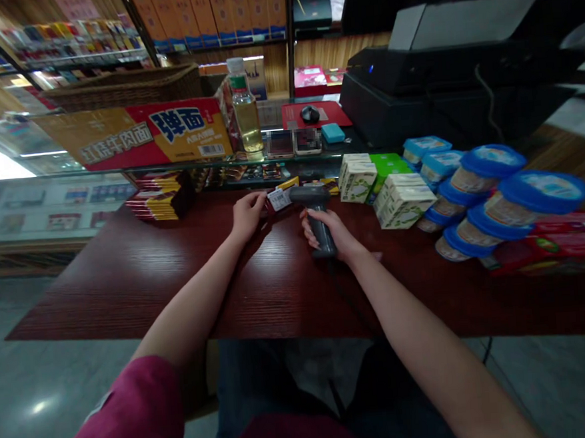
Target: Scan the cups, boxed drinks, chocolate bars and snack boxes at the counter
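My right hand [326,233] is wrapped round the grip of a dark grey barcode scanner [323,243], whose head points left above the table. In the fingers of my left hand [247,217] is a small dark red box [278,199], its white printed label turned up towards the scanner head. Part of this box is hidden behind my fingertips. A stack of similar red and yellow boxes [158,198] stands left of my left hand. Just right of the scanner are white-and-green cartons [402,201] and a bright green pack [389,165].
Blue-lidded tubs [502,208] are piled at the right, beside red packs [569,243]. Behind the dark red table [176,280], a glass counter carries a noodle carton [151,132], a bottle of yellow liquid [246,112] and a computer mouse [310,114]. The scanner's cable trails towards my lap.
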The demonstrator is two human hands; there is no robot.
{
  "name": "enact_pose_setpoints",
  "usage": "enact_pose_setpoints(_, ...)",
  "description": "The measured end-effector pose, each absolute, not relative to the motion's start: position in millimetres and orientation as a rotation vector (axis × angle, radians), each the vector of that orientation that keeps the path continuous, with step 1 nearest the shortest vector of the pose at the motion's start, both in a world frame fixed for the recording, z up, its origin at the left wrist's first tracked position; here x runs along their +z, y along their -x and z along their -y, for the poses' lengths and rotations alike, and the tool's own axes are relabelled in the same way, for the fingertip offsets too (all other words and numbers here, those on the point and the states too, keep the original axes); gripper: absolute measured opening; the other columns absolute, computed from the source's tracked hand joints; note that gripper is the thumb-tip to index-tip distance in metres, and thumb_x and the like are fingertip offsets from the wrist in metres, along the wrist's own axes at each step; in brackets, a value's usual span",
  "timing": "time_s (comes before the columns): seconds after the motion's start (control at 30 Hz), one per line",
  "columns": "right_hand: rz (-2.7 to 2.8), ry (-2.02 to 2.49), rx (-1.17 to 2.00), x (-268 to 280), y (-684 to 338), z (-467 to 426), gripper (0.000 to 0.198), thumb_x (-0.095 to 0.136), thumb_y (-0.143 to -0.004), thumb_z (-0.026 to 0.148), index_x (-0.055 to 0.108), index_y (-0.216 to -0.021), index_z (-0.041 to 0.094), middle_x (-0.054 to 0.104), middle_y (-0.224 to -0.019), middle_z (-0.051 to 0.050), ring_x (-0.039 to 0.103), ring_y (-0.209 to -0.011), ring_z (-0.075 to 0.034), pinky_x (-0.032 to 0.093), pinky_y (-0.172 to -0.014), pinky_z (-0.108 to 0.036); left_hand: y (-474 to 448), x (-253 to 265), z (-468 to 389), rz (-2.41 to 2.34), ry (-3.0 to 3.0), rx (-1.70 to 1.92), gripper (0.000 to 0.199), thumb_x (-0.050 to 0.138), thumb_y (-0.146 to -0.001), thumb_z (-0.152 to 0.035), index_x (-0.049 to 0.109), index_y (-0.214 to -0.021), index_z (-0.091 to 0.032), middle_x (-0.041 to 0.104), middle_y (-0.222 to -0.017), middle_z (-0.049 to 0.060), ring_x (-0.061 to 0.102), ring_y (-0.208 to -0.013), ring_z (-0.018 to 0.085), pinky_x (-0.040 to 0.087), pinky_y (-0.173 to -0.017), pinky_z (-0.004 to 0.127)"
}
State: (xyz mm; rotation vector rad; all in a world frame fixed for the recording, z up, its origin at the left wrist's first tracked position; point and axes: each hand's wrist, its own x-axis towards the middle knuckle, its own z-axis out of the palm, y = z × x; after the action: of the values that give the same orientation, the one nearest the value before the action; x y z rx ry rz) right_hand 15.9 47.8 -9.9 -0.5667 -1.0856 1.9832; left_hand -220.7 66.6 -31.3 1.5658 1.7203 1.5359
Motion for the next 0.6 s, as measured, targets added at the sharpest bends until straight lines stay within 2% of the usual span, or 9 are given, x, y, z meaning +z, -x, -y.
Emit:
enact_pose_setpoints(0.13, 1.173, 0.618, 2.042, -11.1, -1.8, -35.1, 0.033, 0.082, -0.077, 0.042, 0.064, -0.087, 0.017, 0.059, -0.06, 0.003, 0.048, -0.04, -0.01, 0.037, -0.032, -0.02, 242.4, -33.8, -45.3, -1.54, -1.313, 1.456, 0.04, 0.068, -0.089, -0.051, 0.078, -0.104, -0.016, 0.079, -0.097, 0.007, 0.074, -0.081, 0.023, 0.064, -0.069, 0.035)
enact_pose_setpoints(0.33, 1.199, 0.707, 2.012, -11.5, 0.8, -31.4, 0.033, 0.082, -0.076, 0.044, 0.065, -0.084, 0.017, 0.058, -0.06, 0.003, 0.048, -0.04, -0.01, 0.037, -0.031, -0.021, 242.0, -35.8, -43.3, -1.538, -1.279, 1.457, 0.04, 0.071, -0.086, -0.055, 0.078, -0.095, -0.017, 0.077, -0.09, 0.006, 0.073, -0.081, 0.021, 0.063, -0.065, 0.03)
enact_pose_setpoints(0.43, 1.182, 0.706, 2.027, -9.1, -1.4, -31.1, 0.035, 0.083, -0.075, 0.044, 0.065, -0.087, 0.017, 0.058, -0.061, 0.003, 0.049, -0.041, -0.01, 0.038, -0.033, -0.021, 242.9, -36.4, -45.4, -1.523, -1.32, 1.449, 0.041, 0.069, -0.089, -0.054, 0.079, -0.103, -0.017, 0.079, -0.099, 0.008, 0.075, -0.086, 0.024, 0.064, -0.071, 0.034)
enact_pose_setpoints(0.6, 1.135, 0.67, 2.049, -5.5, -3.6, -29.2, 0.035, 0.084, -0.075, 0.043, 0.064, -0.089, 0.018, 0.059, -0.063, 0.003, 0.047, -0.043, -0.009, 0.037, -0.034, -0.02, 263.1, -20.7, -35.3, -1.562, -1.621, 1.547, 0.038, 0.064, -0.095, -0.05, 0.079, -0.109, -0.019, 0.079, -0.116, 0.01, 0.073, -0.111, 0.027, 0.058, -0.101, 0.04)
